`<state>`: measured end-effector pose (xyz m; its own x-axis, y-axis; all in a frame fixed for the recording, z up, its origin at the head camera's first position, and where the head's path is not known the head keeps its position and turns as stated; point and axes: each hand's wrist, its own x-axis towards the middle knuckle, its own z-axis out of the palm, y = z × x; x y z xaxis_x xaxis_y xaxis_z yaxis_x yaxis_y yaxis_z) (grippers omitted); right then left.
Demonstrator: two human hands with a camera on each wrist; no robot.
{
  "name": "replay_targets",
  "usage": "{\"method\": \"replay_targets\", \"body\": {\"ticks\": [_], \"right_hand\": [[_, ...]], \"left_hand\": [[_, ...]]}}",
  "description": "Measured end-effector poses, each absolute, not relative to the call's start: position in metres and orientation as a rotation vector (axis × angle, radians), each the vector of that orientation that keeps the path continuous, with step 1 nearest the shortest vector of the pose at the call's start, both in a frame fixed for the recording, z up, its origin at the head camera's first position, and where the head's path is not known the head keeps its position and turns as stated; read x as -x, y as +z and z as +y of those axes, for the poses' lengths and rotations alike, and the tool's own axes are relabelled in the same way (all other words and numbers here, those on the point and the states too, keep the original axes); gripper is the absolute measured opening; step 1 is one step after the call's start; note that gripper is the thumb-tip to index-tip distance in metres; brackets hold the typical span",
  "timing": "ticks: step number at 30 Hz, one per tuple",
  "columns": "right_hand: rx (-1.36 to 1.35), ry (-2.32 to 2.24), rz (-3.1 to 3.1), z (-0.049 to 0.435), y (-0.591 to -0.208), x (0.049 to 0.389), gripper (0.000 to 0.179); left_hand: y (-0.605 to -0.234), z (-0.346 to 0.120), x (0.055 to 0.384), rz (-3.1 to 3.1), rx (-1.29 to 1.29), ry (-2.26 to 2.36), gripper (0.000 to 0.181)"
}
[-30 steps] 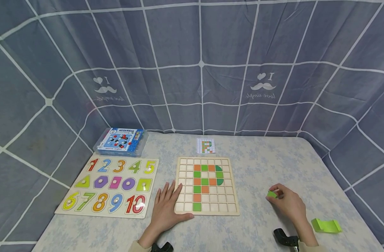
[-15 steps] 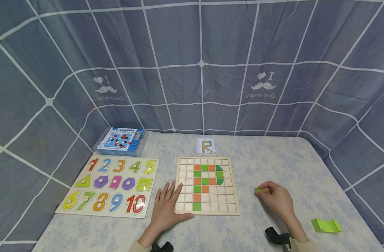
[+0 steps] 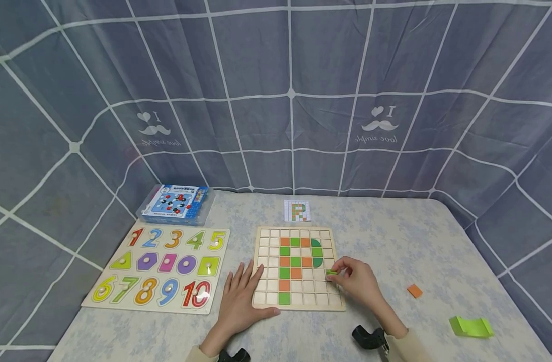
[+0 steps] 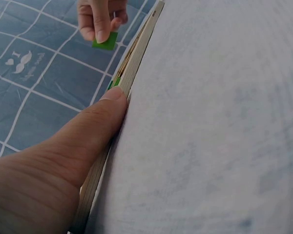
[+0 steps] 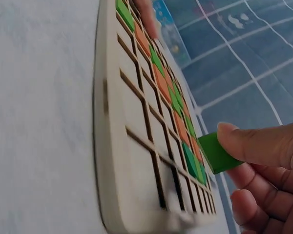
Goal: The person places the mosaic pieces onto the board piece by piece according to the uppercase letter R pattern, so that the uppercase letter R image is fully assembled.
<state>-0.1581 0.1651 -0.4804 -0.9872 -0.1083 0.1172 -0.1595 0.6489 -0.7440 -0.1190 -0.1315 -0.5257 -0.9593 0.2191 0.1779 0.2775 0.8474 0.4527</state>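
Observation:
A green square tile (image 5: pixel 216 153) is pinched between the thumb and fingers of my right hand (image 3: pixel 356 282), above the right side of the wooden grid board (image 3: pixel 339 301). Orange and green squares, plus dark green rounded pieces (image 3: pixel 318 262), fill some of the board's cells in a P-like pattern. My left hand (image 3: pixel 241 299) lies with fingers spread along the board's left edge. Its thumb (image 4: pixel 100 114) rests against the near rim in the left wrist view. Behind the board lies a small printed card (image 3: pixel 297 210) with a coloured grid pattern.
On the left is a number and shape puzzle board (image 3: pixel 155 269), with a blue boxed set (image 3: pixel 173 203) behind it. To the right lie an orange square tile (image 3: pixel 414 290) and a light green curved holder (image 3: pixel 471 327). A grey checked curtain (image 3: pixel 257 125) surrounds the table.
My right hand has moved left from the right side of the table to the board, carrying the green tile. The orange tile on the table has come into sight. My left hand stays in place.

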Motion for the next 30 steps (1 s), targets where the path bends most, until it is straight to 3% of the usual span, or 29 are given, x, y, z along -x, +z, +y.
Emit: {"method": "replay_targets", "body": {"ticks": [8,30], "right_hand": [[-0.458,1.316,-2.822,0.138,-0.491,0.158,0.019],[-0.648,1.074,-2.888,0.134,-0.495,0.166,0.013]], "left_hand": [[-0.526,-0.131,0.119,-2.897,0.397,-0.718,0.105],[-0.526,-0.131,0.119,-2.893,0.403,-0.717,0.105]]}}
